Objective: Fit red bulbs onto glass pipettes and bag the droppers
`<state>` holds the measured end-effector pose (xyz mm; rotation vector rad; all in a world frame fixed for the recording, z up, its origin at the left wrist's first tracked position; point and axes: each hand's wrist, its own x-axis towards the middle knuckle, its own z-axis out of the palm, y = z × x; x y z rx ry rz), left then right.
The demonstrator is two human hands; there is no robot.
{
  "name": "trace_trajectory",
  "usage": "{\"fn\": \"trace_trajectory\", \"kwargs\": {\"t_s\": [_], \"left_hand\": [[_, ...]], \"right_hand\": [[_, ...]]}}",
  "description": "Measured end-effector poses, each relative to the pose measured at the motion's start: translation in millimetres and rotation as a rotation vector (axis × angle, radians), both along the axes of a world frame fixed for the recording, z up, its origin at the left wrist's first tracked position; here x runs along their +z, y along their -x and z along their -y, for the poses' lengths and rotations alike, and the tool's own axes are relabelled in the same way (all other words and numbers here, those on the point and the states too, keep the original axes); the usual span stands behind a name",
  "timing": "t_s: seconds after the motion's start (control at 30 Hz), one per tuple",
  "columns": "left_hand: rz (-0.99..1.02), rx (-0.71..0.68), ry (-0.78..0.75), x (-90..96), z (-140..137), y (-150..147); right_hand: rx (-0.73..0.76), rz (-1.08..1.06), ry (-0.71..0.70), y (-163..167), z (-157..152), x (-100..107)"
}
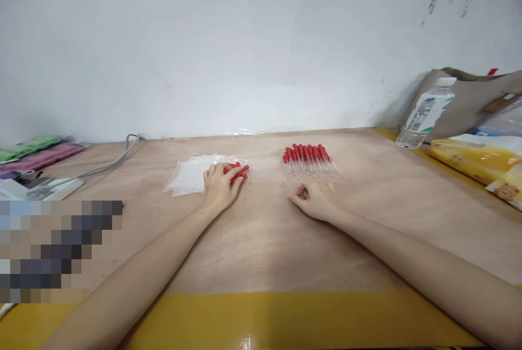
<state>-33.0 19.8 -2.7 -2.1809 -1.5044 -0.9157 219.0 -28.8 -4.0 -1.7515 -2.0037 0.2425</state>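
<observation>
While small loose red bulbs of rubber-like material [244,168] are partly covered by the left hand [221,186] left of the frame's centre, the right hand [316,200] is held right of centre. Left fingers are bent and slightly parted over the bulbs; whether one is gripped can't be told. Right thumb and forefinger are brought close together — whether anything is pinched there can't be told either. Thin clear plastic tubes [265,169] are laid in a row mid-frame, between the hands; red-topped clear droppers [308,157] are lined up just above the right hand. Flat clear-and-white plastic bags [187,173] are overlapped at the left hand's outer side. Step in hand is judged to be fitting of bulbs onto tubes — partway, bare tubes remaining. For the next move, one bulb needs to be singled out, lined up squarely with a tube end and pushed on.
</observation>
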Motion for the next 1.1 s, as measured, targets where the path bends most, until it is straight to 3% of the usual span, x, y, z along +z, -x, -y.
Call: {"fn": "trace_trajectory", "kwargs": {"t_s": [0.27, 0.53, 0.7, 0.83, 0.97, 1.1], "left_hand": [[-0.094, -0.078, 0.064, -3.0, -2, -3], [-0.083, -0.104, 0.103, -0.1, -1, -4], [0.056, -0.123, 0.057, -0.5, 5, -5], [0.144, -0.381, 0.086, -2.1, 19, -5], [0.013, -0.663, 0.284, -0.9, 32, -6], [0.021, -0.678, 0.326, 1.5, 36, -11]], "right_hand": [[0.112, -0.115, 0.153, -12, 5, 6], [0.127, -0.108, 0.041, -6, 3, -5], [0.145, -0.039, -0.05, -6, 3, -10], [0.19, -0.106, -0.17, -8, 4, -15], [0.24, -0.274, -0.21, -10, 3, -18], [0.323, -0.309, -0.204, -8, 4, -19]]}}
